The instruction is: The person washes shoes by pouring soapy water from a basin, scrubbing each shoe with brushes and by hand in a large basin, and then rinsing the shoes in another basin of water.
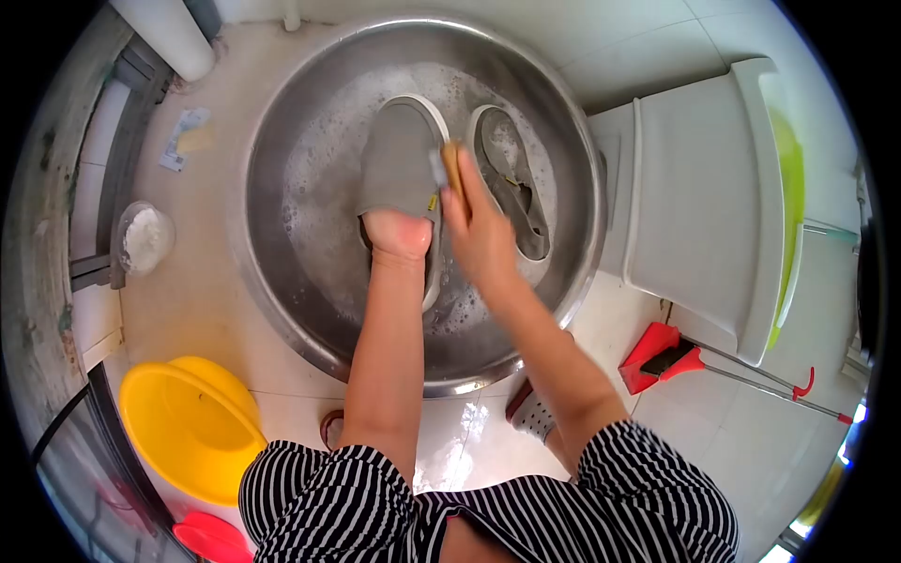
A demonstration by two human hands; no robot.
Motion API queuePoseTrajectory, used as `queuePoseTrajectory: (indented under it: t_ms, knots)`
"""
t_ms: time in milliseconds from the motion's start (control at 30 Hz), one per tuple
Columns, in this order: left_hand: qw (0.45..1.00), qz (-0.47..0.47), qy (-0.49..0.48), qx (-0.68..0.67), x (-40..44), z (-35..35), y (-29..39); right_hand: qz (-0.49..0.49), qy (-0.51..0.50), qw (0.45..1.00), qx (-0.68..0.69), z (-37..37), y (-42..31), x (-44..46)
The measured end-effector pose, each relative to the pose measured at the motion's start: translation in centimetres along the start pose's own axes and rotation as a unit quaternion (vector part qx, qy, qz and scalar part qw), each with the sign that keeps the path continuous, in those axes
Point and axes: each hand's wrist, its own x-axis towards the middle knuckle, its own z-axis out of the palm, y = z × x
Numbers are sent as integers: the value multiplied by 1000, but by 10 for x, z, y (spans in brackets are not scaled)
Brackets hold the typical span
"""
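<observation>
My left hand (399, 235) is pushed into the opening of a grey slip-on shoe (402, 155) and holds it up over the basin; its fingers are hidden inside. The shoe has a pale sole edge and a small yellow tag on its side. My right hand (481, 230) grips a scrubbing brush (453, 169) with a wooden handle, its pale bristles against the shoe's right side. To the right, the other grey shoe (514, 183) lies in sudsy water, its opening facing up. Both shoes are within a large round metal basin (267, 272).
A yellow plastic basin (155, 422) stands at the lower left, near a red plastic piece (211, 537). A small tub of white stuff (145, 239) and a packet (186, 139) lie left. On the right are a white cabinet-like unit (694, 206) and a red dustpan (648, 357).
</observation>
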Motion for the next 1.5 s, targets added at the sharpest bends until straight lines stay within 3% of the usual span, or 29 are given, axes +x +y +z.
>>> queuePoseTrajectory:
  t_ms: [100,133,167,267,367,400,467,500,567,600,633,700,733,767,833,867,900,933,967,1033,1100,1133,1233,1267,1300,1367,1400,1467,1500]
  knots:
    - [997,-24,38,-65,-5,0,-3,65,1,997,51,-3,-7,-25]
    - [996,-40,26,-69,-8,4,-8,-5,59,997,54,3,5,-8]
    - [996,-54,13,-73,-8,7,-11,-7,61,997,54,-1,5,10]
    - [996,-73,-27,-34,-4,5,-7,61,37,993,90,-19,-6,61]
    - [995,-80,-33,48,-7,-3,-2,-26,-32,998,43,-35,-10,101]
    - [992,-89,-20,88,-8,-7,-3,-50,-127,990,-47,-43,-16,115]
    - [983,-109,0,150,-13,-13,-16,-148,-266,925,-228,-48,-18,141]
    - [969,-127,16,213,-14,-13,-22,-145,-265,925,-229,-48,-26,143]
    - [979,-106,6,173,-12,-10,-27,-123,-339,872,-331,-36,-45,145]
    - [988,-78,-2,131,-9,-6,-26,-124,-272,902,-313,-25,-37,137]
    - [989,-74,-2,129,-5,-4,-22,-128,-273,900,-315,-15,-28,122]
    - [996,-62,-4,60,0,-2,-6,-46,-215,954,-205,-2,-20,76]
    - [995,-75,48,-54,3,-21,-4,-48,-218,954,-201,0,-25,47]
    - [995,-74,50,-50,4,-40,-5,-113,-200,957,-178,0,-32,14]
    - [992,-51,-106,-43,5,-64,-8,-181,-183,954,-153,0,-34,9]
    - [999,-30,14,-41,-6,-23,-7,-114,-179,959,-185,-3,-29,31]
    - [999,-32,14,-39,-8,-6,-10,-45,-171,960,-218,-2,-21,56]
    - [999,-27,-16,32,-7,5,-14,-77,-46,966,-243,5,-8,80]
    - [994,-17,-45,101,-6,11,-18,-77,-45,966,-245,8,-3,89]
    - [995,-20,-31,90,-7,9,-18,-43,-14,972,-232,20,3,93]
    - [996,-66,66,-2,1,-17,-2,-100,-142,975,-137,19,-5,43]
    - [974,-89,-151,-141,8,-69,5,-118,-202,967,-98,16,-12,17]
    - [980,-82,-126,-130,16,-103,8,-107,-212,968,-79,26,6,1]
    - [965,-95,-174,-172,24,-91,5,-35,-227,963,-139,26,5,20]
    - [965,-94,-178,-168,25,-74,2,-38,-224,964,-136,35,15,37]
    - [1000,4,21,-20,21,-49,-1,-62,-108,975,-183,60,45,57]
    - [998,5,2,-68,18,-54,1,-63,-111,975,-181,71,55,66]
    - [997,10,13,-79,21,-60,0,68,-110,969,-211,92,65,77]
    - [996,10,22,-92,22,-64,0,66,-112,970,-207,98,66,76]
